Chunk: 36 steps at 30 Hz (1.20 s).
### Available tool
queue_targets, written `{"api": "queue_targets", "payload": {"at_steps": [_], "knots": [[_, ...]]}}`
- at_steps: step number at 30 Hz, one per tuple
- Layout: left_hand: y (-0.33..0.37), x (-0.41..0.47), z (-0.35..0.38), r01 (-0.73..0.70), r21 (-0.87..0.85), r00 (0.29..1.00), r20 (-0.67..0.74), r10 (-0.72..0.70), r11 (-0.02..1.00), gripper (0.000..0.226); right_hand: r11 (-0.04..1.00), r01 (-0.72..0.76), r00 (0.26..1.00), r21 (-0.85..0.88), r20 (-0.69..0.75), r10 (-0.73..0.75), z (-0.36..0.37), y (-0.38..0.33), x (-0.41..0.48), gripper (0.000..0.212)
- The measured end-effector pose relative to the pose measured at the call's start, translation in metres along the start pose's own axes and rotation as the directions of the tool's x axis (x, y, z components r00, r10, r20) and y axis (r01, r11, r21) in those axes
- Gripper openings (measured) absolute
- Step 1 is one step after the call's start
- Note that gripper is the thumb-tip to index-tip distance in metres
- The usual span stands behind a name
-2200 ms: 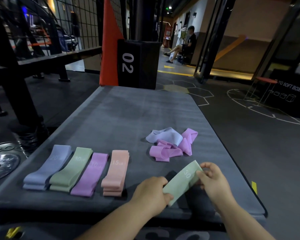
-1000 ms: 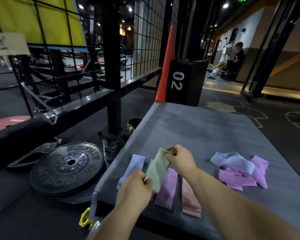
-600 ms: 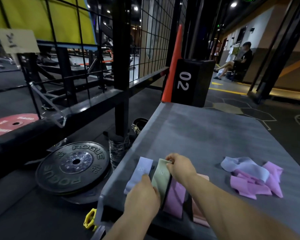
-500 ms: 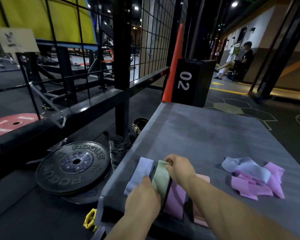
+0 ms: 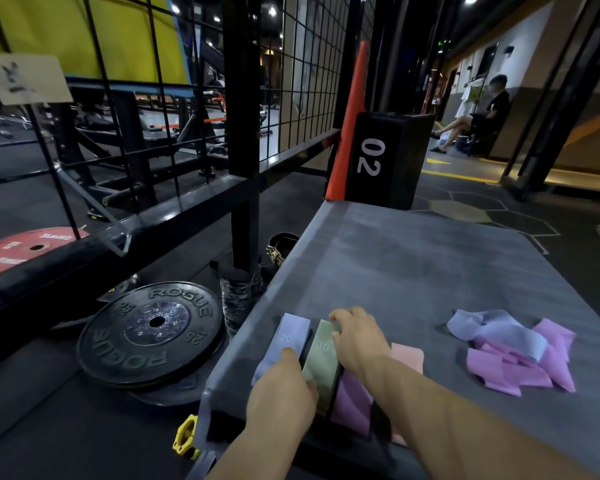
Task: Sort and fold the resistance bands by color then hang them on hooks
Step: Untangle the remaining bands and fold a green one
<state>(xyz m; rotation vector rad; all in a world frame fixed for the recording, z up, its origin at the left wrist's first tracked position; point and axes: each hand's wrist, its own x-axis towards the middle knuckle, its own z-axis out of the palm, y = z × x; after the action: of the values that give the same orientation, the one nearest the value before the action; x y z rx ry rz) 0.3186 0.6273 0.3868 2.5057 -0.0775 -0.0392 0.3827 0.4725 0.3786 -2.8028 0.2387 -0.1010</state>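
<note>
Carried over from the desk's (image 5: 413,271) right side, the green band (image 5: 321,355) now lies between the blue band (image 5: 288,337) and the purple band (image 5: 352,400). The left grip (image 5: 281,400) pinches its near end, and the right grip (image 5: 357,337) holds its far end with curled fingers. The loose pile (image 5: 513,351) sits well apart

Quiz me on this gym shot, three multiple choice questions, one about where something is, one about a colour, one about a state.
1. The black plate lies: A) on the floor left of the platform; B) on the platform; C) on a shelf.
2. The band marked 30 is: A) peach; B) green; C) purple.
3. The bands at the right are: A) hung on hooks; B) folded in a row; C) a loose heap.
1 A, it lies flat on the floor by the platform's edge. 2 B, the 30 sits on green fabric. 3 C, they lie crumpled and overlapping.
</note>
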Motion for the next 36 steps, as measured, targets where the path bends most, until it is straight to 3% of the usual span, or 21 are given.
{"api": "queue_targets", "payload": {"at_steps": [8,12,16,18,20,26,36], "knots": [[0.002,0.003,-0.006,-0.037,-0.132,0.992,-0.123,0.021,0.991,0.019,0.982,0.171,0.979,-0.082,0.124,-0.160,-0.006,-0.001,-0.003,0.047],[-0.001,0.007,0.004,-0.252,0.075,0.919,-0.293,0.263,0.965,0.029,0.932,0.269,0.939,-0.241,0.282,-0.198,0.001,-0.001,-0.009,0.059],[-0.013,0.013,0.020,-0.259,0.243,0.941,-0.155,0.301,0.935,0.051,0.929,0.278,0.924,-0.245,0.333,-0.189,0.003,0.001,-0.014,0.059],[-0.025,0.017,0.035,-0.258,0.329,0.962,0.004,0.271,0.908,0.052,0.918,0.293,0.919,-0.267,0.343,-0.194,0.002,0.001,-0.015,0.059],[-0.023,0.012,0.032,-0.272,0.389,0.960,0.050,0.274,0.880,0.045,0.909,0.300,0.915,-0.289,0.356,-0.189,0.002,0.002,-0.014,0.061],[-0.019,0.011,0.018,-0.221,0.368,0.970,0.175,0.166,0.903,0.051,0.901,0.317,0.899,-0.297,0.396,-0.186,0.003,0.004,-0.011,0.062],[-0.022,0.005,0.017,-0.225,0.341,0.959,0.244,0.145,0.913,0.054,0.901,0.326,0.889,-0.285,0.417,-0.189,0.005,0.008,-0.009,0.061]]}}
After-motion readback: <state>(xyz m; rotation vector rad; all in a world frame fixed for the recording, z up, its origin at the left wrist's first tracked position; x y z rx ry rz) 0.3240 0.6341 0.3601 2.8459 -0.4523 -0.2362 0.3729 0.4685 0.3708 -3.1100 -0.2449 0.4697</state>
